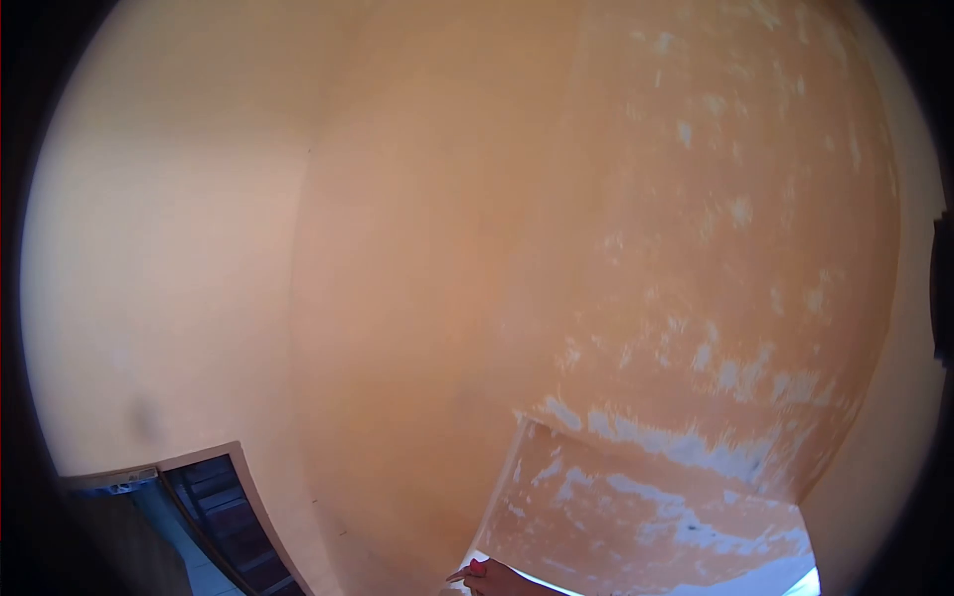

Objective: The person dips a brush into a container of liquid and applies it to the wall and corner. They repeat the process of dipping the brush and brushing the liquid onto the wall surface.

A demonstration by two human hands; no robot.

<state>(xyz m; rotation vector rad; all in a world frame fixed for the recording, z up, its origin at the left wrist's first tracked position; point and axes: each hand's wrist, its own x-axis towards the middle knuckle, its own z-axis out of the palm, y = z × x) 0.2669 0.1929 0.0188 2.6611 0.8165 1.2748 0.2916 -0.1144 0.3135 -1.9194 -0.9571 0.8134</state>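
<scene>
At the bottom edge of the head view my right hand (475,577) shows small, with its forearm running off to the lower right. The fingers look closed around a small red thing (478,567), whose kind I cannot make out. A thin, pale tip sticks out to the left of the fingers. Close behind the hand is the orange wall with the lower corner of a recess (636,507), its paint patchy and scraped to white. My left hand does not appear.
Orange wall (427,248) fills most of the view, with white peeled patches on the right. At the lower left stands a doorway or window frame (238,467) with dark panels. A dark object (940,288) touches the right edge.
</scene>
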